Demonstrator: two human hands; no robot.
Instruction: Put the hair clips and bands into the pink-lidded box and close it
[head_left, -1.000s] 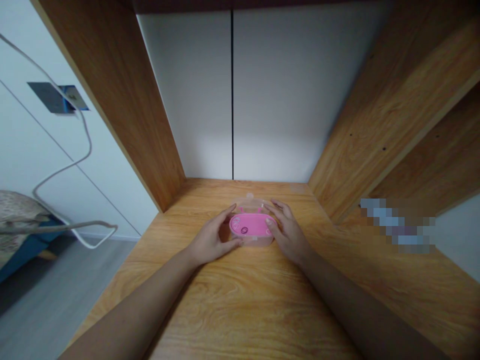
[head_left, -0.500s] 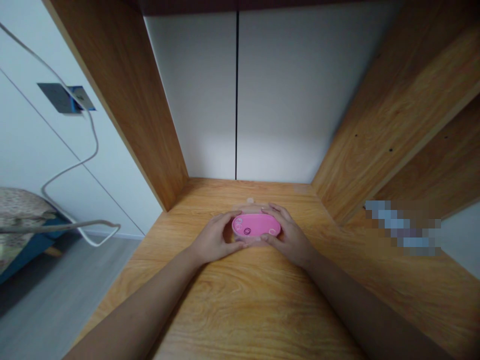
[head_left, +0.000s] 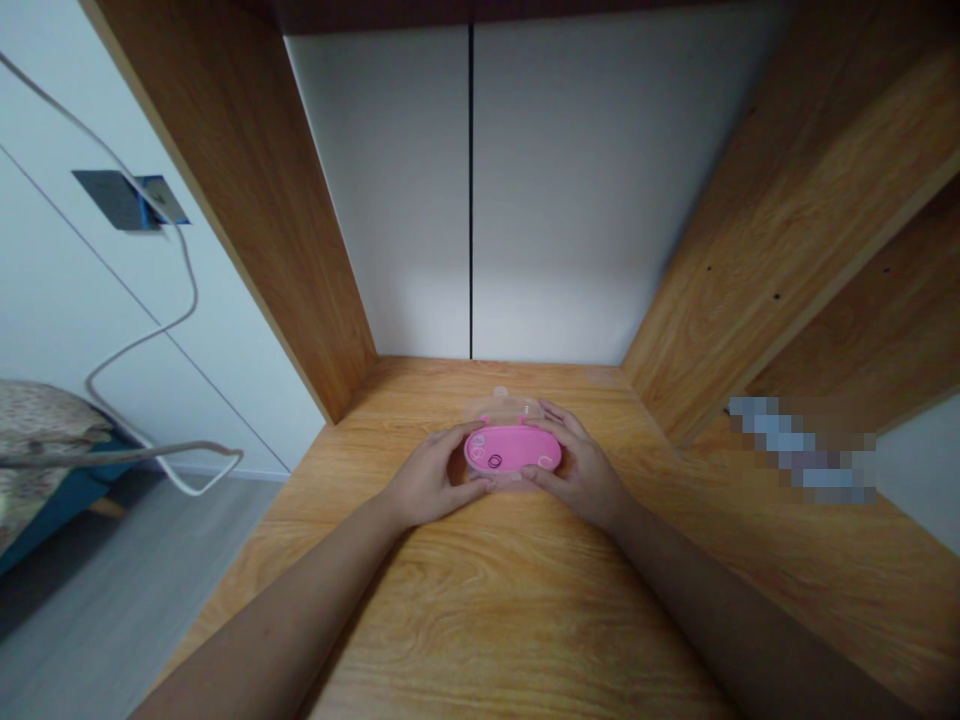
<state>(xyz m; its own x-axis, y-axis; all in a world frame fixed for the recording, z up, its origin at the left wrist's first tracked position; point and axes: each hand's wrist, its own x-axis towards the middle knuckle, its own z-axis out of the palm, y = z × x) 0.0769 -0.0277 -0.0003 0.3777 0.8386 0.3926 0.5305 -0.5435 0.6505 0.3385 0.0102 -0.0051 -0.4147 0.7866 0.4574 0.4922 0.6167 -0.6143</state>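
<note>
On the wooden desk (head_left: 465, 600) sits a small pink oval box (head_left: 517, 448). Several small rings lie in it, among them a dark ring (head_left: 494, 461) and pale ones at the left and right ends. A clear lid (head_left: 506, 407) with a tab leans out behind the box, opened away from me. My left hand (head_left: 435, 477) curls round the left end, fingers at the back and thumb at the front. Round the right end, my right hand (head_left: 577, 468) grips the same way, its thumb over the front rim.
Wooden side panels (head_left: 247, 220) and a white back panel (head_left: 555, 200) enclose the desk. A pixelated object (head_left: 802, 450) lies at the right. On the left, a white cable (head_left: 193, 280) hangs from a wall socket (head_left: 120, 200) near a bed (head_left: 45, 440).
The clear lid has swung slightly farther back, and pink hinge parts now show at its base. Both hands keep their hold on the box.
</note>
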